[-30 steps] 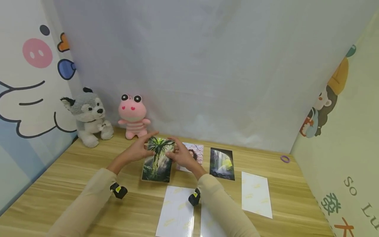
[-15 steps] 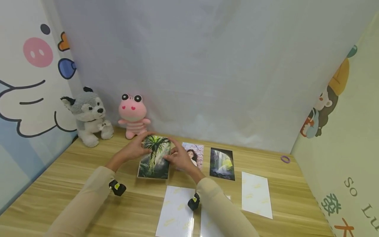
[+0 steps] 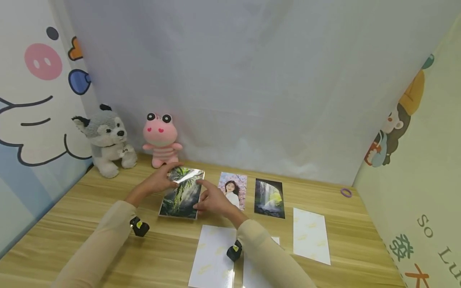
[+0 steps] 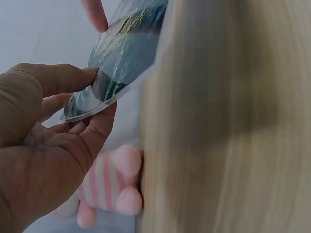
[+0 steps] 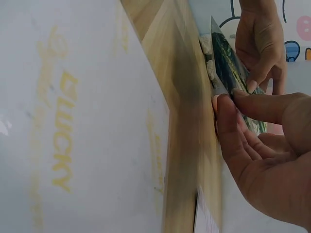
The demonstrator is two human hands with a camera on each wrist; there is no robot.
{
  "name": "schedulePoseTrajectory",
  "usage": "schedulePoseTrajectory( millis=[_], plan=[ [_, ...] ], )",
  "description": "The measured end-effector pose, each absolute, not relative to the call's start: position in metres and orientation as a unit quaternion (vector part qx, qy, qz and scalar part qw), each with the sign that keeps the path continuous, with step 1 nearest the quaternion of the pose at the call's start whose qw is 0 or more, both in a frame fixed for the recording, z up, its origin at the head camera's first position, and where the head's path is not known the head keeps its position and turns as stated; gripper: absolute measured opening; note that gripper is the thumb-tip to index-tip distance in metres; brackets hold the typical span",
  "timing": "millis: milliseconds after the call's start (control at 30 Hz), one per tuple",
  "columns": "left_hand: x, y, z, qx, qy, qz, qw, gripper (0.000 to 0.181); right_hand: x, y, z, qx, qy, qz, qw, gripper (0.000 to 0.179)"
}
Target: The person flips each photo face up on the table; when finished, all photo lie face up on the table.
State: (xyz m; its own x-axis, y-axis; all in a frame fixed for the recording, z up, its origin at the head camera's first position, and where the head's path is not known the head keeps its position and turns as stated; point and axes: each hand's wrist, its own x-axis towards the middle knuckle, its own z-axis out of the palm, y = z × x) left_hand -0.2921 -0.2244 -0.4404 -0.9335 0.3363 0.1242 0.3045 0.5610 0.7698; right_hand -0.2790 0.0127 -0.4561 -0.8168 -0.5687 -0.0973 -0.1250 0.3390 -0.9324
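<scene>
A glossy photo print (image 3: 181, 196) of a green hanging plant in a misty forest, with a clear border along its edges, is held tilted over the left part of the table. My left hand (image 3: 158, 181) pinches its left edge; in the left wrist view the thumb lies on the picture (image 4: 127, 53) and the fingers pass beneath. On the opposite side my right hand (image 3: 215, 201) pinches the right edge between thumb and fingers, as the right wrist view shows. Just right of that hand lies a portrait photo (image 3: 233, 188) with pink blossoms.
A waterfall photo (image 3: 269, 199) lies farther right. White sheets (image 3: 212, 256) with yellow print lie in front, one more white sheet (image 3: 311, 236) at the right. Behind sit a husky plush (image 3: 109, 140) and a pink plush (image 3: 162, 140). A purple ring (image 3: 346, 193) lies far right.
Both hands have carried the plant photo left and slightly toward me. The right hand has slid lower along its edge, and the portrait photo shows more fully.
</scene>
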Motion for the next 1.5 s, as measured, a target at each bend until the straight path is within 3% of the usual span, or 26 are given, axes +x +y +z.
schedulePoseTrajectory(
  millis=[433,833,1500],
  plan=[
    [-0.294,-0.235,-0.459,0.160,0.919,0.358,0.051,0.066,-0.274,-0.001,-0.463,-0.218,0.826,-0.453,0.257,0.078],
    [-0.293,-0.233,-0.467,0.119,0.939,0.310,0.092,0.067,-0.273,-0.012,-0.462,-0.217,0.875,-0.354,0.250,0.077],
    [-0.282,-0.223,-0.454,0.083,0.966,0.219,0.114,0.064,-0.270,-0.022,-0.460,-0.219,0.901,-0.298,0.228,0.072]
  ],
)
